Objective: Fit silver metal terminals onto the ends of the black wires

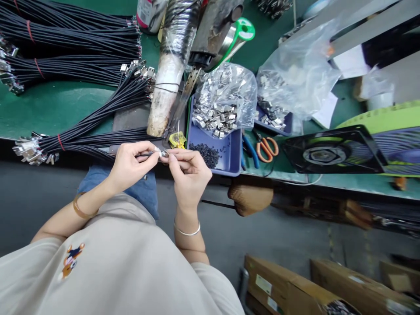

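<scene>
Near the bench's front edge my left hand [136, 162] pinches a black cable [147, 154] close to its end. Fingers of my right hand [188, 168] meet it there, closed on a small metal piece at the cable tip; its exact kind is too small to tell. Beside my left hand lies a bundle of black cables [98, 118] with metal connectors [31, 148] at its ends. Just right of my right hand sits a blue tray [229, 157] holding small black parts [205, 154] and a plastic bag of metal connector shells [219, 118].
More banded cable bundles [72, 30] lie at the back left. A wrapped duct [167, 74] and a green solder spool [244, 30] stand behind my hands. To the right are blue-handled pliers [251, 151], orange-handled scissors [267, 148] and a black fan [334, 153]. Cardboard boxes [278, 280] stand on the floor.
</scene>
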The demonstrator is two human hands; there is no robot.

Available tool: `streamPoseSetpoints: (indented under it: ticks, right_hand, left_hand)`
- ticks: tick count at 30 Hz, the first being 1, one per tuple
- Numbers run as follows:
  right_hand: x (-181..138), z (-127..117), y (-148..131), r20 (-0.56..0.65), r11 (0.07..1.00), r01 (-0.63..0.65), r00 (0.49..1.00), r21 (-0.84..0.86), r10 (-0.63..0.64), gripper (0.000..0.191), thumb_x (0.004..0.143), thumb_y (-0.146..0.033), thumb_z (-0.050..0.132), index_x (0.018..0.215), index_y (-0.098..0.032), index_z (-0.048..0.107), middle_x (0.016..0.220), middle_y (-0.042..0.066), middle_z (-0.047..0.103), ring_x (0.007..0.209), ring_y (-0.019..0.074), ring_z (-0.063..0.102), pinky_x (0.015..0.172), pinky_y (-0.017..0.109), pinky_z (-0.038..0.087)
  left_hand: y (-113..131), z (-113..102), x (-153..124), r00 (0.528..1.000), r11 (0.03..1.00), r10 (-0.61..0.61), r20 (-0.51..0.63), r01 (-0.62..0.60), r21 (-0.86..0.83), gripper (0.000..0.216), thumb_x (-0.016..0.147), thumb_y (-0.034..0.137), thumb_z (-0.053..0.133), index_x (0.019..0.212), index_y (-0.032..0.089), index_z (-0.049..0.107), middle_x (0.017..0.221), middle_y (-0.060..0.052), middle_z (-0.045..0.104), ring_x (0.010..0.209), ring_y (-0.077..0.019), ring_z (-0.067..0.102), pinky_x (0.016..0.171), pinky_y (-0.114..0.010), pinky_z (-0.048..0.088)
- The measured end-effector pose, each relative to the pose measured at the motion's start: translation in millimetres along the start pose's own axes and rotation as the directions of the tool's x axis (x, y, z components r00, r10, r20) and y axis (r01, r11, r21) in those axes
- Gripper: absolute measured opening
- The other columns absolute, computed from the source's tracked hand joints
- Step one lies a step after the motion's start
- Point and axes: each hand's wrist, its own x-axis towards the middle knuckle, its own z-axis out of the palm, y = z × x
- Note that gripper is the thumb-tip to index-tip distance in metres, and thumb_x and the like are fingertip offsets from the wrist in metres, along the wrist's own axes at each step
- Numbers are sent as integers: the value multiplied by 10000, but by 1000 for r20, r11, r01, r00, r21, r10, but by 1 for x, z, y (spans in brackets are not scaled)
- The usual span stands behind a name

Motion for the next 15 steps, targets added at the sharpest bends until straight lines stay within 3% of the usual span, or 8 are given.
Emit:
streamPoseSetpoints:
  ticks: [3, 8, 15]
  right_hand:
    - [4, -2, 2, -10, 1000, -18, 1000, 6, 18, 151, 863, -288, 707, 778, -212, 608, 900, 23, 774, 725, 153, 779, 695, 253, 657]
    - [9, -7, 3, 81, 994, -95, 993, 53, 91, 157, 849, -283, 730, 772, -205, 618, 916, 26, 795, 680, 153, 774, 689, 256, 654]
    - [5, -1, 4, 27, 992, 120, 993, -47, -119, 104, 878, -229, 678, 793, -208, 622, 938, 26, 785, 737, 141, 771, 673, 252, 657]
  left_hand:
    - [-1, 2, 1, 999, 999, 28, -26, -27, 46, 157, 804, 218, 626, 706, 122, 704, 607, -3, 670, 522, -75, 549, 472, -146, 406]
    - [-4, 2, 2, 993, 986, 120, -20, -117, 117, 147, 788, 197, 623, 729, 130, 739, 711, -41, 739, 622, -110, 626, 509, -163, 423]
    - [0, 4, 3, 999, 999, -26, -32, 26, 22, 140, 778, 235, 649, 724, 125, 717, 587, 12, 626, 480, -49, 422, 442, -142, 341]
